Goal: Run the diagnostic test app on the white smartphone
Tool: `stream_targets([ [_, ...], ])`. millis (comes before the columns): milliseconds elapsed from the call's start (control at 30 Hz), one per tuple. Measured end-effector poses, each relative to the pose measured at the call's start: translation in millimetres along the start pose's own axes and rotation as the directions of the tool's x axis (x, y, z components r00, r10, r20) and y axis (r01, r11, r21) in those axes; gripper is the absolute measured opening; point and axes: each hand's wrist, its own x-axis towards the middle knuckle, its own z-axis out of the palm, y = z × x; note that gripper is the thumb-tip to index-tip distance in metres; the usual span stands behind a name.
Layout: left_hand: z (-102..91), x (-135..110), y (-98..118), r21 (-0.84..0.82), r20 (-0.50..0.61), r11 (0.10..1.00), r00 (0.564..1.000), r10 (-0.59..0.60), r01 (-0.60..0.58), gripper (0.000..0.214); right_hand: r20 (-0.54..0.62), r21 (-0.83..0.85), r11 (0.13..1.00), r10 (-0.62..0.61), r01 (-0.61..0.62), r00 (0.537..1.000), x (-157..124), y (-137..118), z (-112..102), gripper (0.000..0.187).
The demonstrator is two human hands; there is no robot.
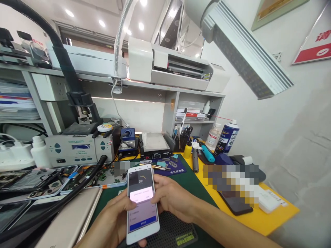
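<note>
White phone (142, 214): held up to view at the near side of the bench (278, 220), over a dark perforated mat (167, 227); whether the mat is touched by its lower end cannot be told
Screen (142, 206): lit; the figure 20 is shown near the top, a pale pop-up box (141, 196) below it, a blue bar (143, 223) near the foot; the small text cannot be read
Left hand (116, 214): the phone is grasped from its left side, the thumb (131, 205) laid over the glass by the lower left of the pop-up box, a fingertip (142, 243) seen beneath the bottom edge
Right hand (176, 196): the fingers (159, 179) are bent at the right edge, one tip set at the glass beside the pop-up box; whether the phone is gripped by them or merely touched cannot be told
Mis-tap: judged the likeliest fault, since both hands are placed so near the pop-up box; an unwanted choice could be registered by a slight roll of either tip
Slip: the phone could be dropped if the left fingers were loosened while the glass was pressed from the right
Left forearm (94, 234): a gold device (67, 215) is found just beside it, with a black hose (86, 182) and circuit boards (102, 176) farther off; the device could be nudged if the elbow were swung wide
</note>
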Motion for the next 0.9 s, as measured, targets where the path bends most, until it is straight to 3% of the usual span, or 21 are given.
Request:
stream_targets([
  [533,1.6,0.7,-0.1,0.0,-0.022,1.0,1.0,-0.013,0.013,0.074,0.004,-0.011,1.0,-0.001,0.001,1.0,-2.3,-2.0,2.0,0.055],
  [900,-2.2,0.3,-0.6,-0.05,0.031,0.999,0.999,-0.011,0.012,0.081,-0.041,-0.011,1.0,0.003,-0.004,0.999,-2.3,-3.5,4.9,0.053],
])
